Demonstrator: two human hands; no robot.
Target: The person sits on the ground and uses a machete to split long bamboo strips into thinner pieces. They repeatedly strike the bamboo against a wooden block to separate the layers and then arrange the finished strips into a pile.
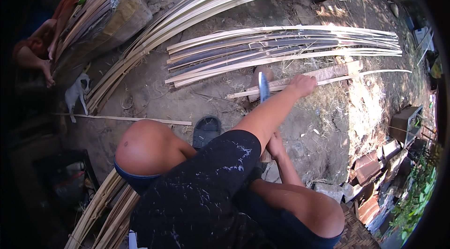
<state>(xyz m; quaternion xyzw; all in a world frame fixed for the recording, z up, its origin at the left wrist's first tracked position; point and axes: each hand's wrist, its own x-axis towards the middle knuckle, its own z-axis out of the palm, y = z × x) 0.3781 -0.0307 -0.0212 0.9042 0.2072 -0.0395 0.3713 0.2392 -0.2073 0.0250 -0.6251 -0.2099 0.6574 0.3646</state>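
Black shirt point(197, 193) comes closest; my left grip point(303, 85) is clamped on a pale strip point(337, 79), my right grip point(275, 145) around a knife point(264, 89) (its blade crossing that strip), more strips point(283, 45) lying beyond on the ground point(300, 120).

We see the ground point(154, 94) carrying long pale strips point(225, 3), a shorter bundle point(281, 50) on their near side, a lone strip point(122, 118) at left, a dark sandal point(206, 130) just beside its right end, and scattered shavings point(323, 106)
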